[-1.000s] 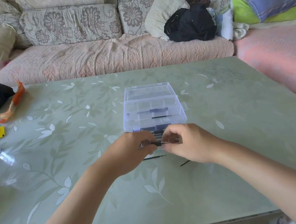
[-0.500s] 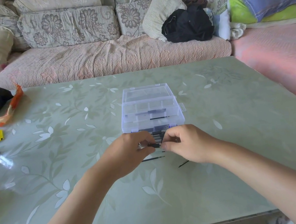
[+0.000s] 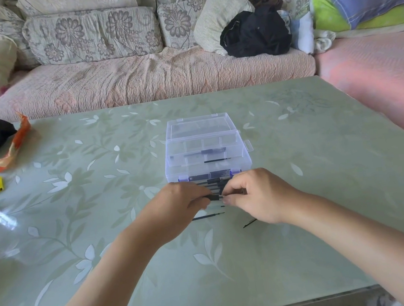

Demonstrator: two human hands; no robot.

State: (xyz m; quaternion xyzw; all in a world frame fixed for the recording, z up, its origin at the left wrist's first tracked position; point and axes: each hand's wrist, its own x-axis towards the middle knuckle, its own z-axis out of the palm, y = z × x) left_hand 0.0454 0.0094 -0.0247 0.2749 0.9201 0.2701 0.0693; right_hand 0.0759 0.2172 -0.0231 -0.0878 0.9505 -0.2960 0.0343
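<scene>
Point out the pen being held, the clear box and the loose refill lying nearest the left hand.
pen (image 3: 213, 197), head view, middle of the exposed black barrel.
box (image 3: 200, 127), head view, its open lid.
refill (image 3: 210, 215), head view, middle of the thin rod.

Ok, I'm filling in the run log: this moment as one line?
left hand: pinches black pen | right hand: pinches same pen | clear box: open, behind hands | loose refill: on table

Table (image 3: 303, 190) with box (image 3: 206, 152), probably refills (image 3: 208, 216)

Floral sofa (image 3: 92, 33) behind green table (image 3: 325, 162)
</scene>
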